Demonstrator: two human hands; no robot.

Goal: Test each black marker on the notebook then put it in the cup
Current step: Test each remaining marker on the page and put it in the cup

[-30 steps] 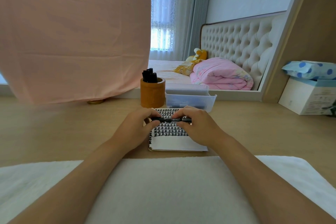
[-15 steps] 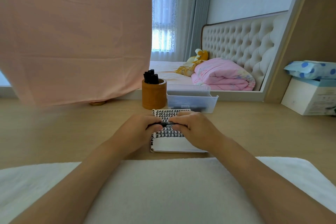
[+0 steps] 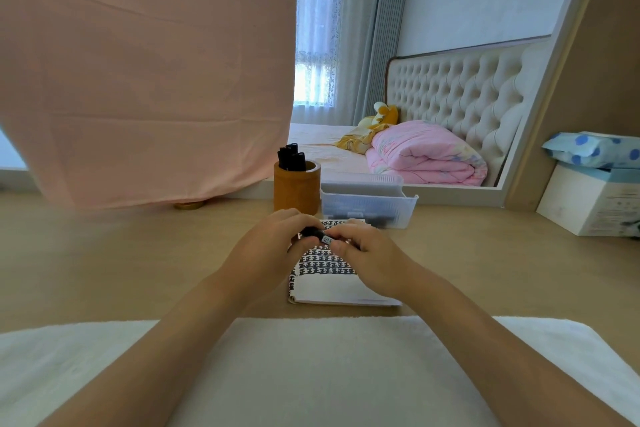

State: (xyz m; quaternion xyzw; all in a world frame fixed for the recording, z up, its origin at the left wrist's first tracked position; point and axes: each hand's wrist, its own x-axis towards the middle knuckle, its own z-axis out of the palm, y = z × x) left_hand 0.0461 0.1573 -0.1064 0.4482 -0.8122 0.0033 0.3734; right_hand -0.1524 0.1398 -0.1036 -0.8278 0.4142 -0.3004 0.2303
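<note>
- Your hands have drawn together since a second ago: the long stretch of marker (image 3: 311, 232) that showed between them is now a short black piece with a white label.
- Left hand (image 3: 273, 248): your fingers are curled round the marker's left end, knuckles up, above the top left corner of the notebook (image 3: 329, 284).
- Right hand (image 3: 369, 256): your thumb and curled fingers pinch the marker's right end, and the thumb tip lies just under the label.
- Marker: it lies about level, running from 9 to 3 o'clock, held by both hands over the far half of the notebook. You cannot tell from this view whether its cap is on or whether it touches the page.
- Notebook: it lies flat on the desk (image 3: 104, 253) with black patterned rows across its upper part and a plain white lower part. Its near edge sits just beyond the white towel (image 3: 311, 374), which covers the near edge of the desk.
- Cup (image 3: 297, 192): brown and upright, at 11 o'clock from the notebook, just beyond your left hand. Several black markers (image 3: 291, 158) stand in it, caps up.
- Bin (image 3: 369, 210): clear plastic, at 12 to 1 o'clock from the notebook, just beside the cup at its 3 o'clock.
- Pink cloth (image 3: 149, 73): it hangs at 10 o'clock, down to the desk.
- White box (image 3: 588, 204): it stands at 3 o'clock, well apart, with a blue-dotted pack (image 3: 595, 149) on top.
</note>
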